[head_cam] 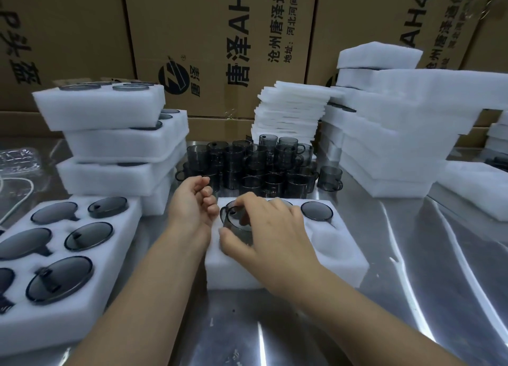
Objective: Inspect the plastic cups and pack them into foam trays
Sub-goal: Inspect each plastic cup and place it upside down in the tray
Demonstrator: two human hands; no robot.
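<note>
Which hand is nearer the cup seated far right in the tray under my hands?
Right. The right hand lies just left of that cup; the left hand hovers much farther left.

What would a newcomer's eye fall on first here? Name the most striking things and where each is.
At the centre, the right hand grips a smoky grey cup over a white foam tray, with the left hand loosely curled beside it, holding nothing. Just behind them a cluster of dark cups stands on the shiny metal table, between a stack of filled trays on the left and a stack of foam on the right.
</note>
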